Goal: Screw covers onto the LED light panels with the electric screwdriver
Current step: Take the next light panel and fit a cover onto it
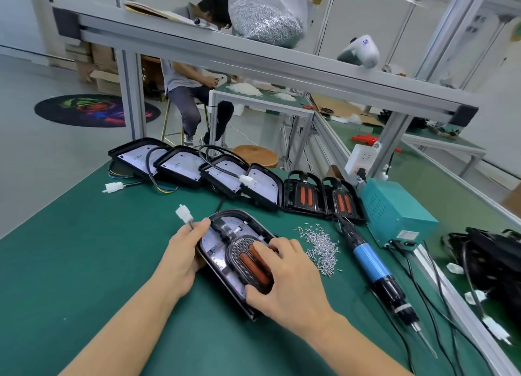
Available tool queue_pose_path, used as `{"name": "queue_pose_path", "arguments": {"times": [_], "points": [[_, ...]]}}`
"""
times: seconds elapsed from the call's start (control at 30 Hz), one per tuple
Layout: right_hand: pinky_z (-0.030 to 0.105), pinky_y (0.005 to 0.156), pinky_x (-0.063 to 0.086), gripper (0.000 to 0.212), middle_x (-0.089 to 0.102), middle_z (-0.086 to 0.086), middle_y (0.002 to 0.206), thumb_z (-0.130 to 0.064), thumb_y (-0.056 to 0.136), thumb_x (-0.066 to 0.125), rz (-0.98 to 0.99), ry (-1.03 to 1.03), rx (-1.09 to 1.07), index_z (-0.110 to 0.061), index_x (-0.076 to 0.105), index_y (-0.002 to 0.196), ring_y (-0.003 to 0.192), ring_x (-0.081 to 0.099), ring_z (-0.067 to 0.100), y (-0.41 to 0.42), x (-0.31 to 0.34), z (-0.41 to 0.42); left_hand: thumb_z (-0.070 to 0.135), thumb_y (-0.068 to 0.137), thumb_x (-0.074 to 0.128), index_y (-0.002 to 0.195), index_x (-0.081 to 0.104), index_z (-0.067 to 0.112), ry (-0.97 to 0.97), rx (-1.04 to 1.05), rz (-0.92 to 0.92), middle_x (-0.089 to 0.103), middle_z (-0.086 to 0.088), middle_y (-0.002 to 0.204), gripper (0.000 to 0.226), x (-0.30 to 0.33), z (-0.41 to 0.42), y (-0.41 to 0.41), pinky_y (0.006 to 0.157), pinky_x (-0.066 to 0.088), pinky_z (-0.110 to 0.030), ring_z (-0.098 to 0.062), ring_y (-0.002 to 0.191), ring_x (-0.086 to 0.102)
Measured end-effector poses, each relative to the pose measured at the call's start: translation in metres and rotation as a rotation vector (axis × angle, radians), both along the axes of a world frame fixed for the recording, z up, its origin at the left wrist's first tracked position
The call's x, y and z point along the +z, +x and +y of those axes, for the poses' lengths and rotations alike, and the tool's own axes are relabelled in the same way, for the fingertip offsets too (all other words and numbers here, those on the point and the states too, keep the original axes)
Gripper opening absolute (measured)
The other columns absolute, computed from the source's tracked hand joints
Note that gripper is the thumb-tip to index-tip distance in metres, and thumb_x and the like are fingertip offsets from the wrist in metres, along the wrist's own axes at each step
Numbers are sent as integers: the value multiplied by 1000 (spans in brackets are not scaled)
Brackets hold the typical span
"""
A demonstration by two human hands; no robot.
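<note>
Left hand (184,251) grips my LED light panel's (217,243) edge at centre frame; right hand (282,277) presses the cover (248,260) down, fingers curled over it.

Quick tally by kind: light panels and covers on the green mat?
Open white-faced LED panels, back row: 4
Black covers with orange lenses, back row: 2
Panel with cover, held under both hands: 1
Blue electric screwdriver: 1
Loose silver screw pile: 1
Total: 9
</note>
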State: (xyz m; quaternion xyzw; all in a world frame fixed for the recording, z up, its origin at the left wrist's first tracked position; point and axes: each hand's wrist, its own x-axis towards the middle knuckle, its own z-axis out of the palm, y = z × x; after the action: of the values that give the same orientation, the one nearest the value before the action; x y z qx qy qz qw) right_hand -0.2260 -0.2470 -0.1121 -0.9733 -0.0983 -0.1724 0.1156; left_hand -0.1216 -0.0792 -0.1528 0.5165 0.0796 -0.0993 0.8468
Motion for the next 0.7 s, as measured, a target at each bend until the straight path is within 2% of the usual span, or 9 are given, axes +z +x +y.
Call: {"name": "queue_pose_path", "arguments": {"times": [0.07, 0.17, 0.27, 0.33, 0.43, 0.5, 0.57, 0.6, 0.7], "points": [[29, 70, 52, 60, 59, 2, 96, -48, 63, 61, 4, 5, 1, -17, 67, 114, 87, 57, 25, -2, -2, 1, 21, 93, 57, 94, 59, 14, 14, 0, -7, 71, -4, 88, 7, -1, -1, -2, 66, 53, -32, -15, 73, 67], [31, 74, 53, 63, 60, 3, 101, -52, 67, 54, 21, -15, 4, -17, 65, 119, 91, 56, 25, -3, -8, 0, 15, 94, 55, 93, 57, 13, -6, 14, 22, 67, -6, 87, 2, -3, 0, -5, 72, 52, -36, -19, 75, 62], [33, 86, 48, 65, 58, 5, 111, -50, 73, 55, 67, -21, 22, -17, 60, 129, 102, 52, 28, 0, -12, -5, 12, 95, 52, 102, 56, 9, 5, 8, 64, 65, -10, 92, 8, -2, 1, -8, 72, 51, -37, -22, 77, 60], [32, 95, 41, 67, 54, 5, 120, -50, 77, 57, 116, -27, 50, -20, 54, 137, 109, 46, 27, 4, -11, -7, 13, 96, 51, 105, 56, 6, 96, 8, 84, 65, -12, 92, 12, 0, 4, -9, 68, 52, -36, -23, 76, 60], [29, 100, 34, 66, 49, 1, 126, -50, 82, 58, 144, -69, 74, -26, 46, 143, 112, 39, 22, 10, -8, -9, 22, 93, 56, 87, 59, 6, 472, 34, 41, 66, -14, 85, 18, 5, 11, -11, 57, 51, -32, -23, 66, 60], [31, 100, 34, 64, 49, 0, 124, -49, 81, 59, 152, -81, 81, -27, 46, 141, 110, 38, 21, 11, -6, -11, 36, 90, 58, 71, 54, 9, 905, 34, -43, 65, -12, 73, 33, 9, 19, -11, 59, 52, -32, -27, 62, 61], [32, 98, 35, 60, 50, 0, 119, -48, 80, 59, 164, -94, 87, -27, 49, 135, 107, 38, 21, 10, -5, -12, 51, 86, 53, 64, 47, 12, 1364, -24, -85, 64, -7, 70, 45, 15, 26, -12, 63, 48, -30, -27, 67, 62], [33, 97, 36, 58, 50, 1, 116, -47, 79, 60, 172, -101, 92, -27, 51, 132, 105, 38, 21, 9, -5, -12, 56, 84, 51, 65, 48, 14, 1500, -57, -89, 63, -5, 72, 47, 17, 28, -13, 63, 44, -28, -26, 70, 61], [31, 99, 34, 59, 50, -1, 118, -49, 79, 62, 200, -108, 104, -31, 51, 134, 106, 39, 21, 10, -3, -15, 64, 82, 48, 77, 58, 21, 1683, -117, -88, 61, 1, 79, 45, 21, 30, -16, 64, 38, -26, -24, 79, 58]]}}
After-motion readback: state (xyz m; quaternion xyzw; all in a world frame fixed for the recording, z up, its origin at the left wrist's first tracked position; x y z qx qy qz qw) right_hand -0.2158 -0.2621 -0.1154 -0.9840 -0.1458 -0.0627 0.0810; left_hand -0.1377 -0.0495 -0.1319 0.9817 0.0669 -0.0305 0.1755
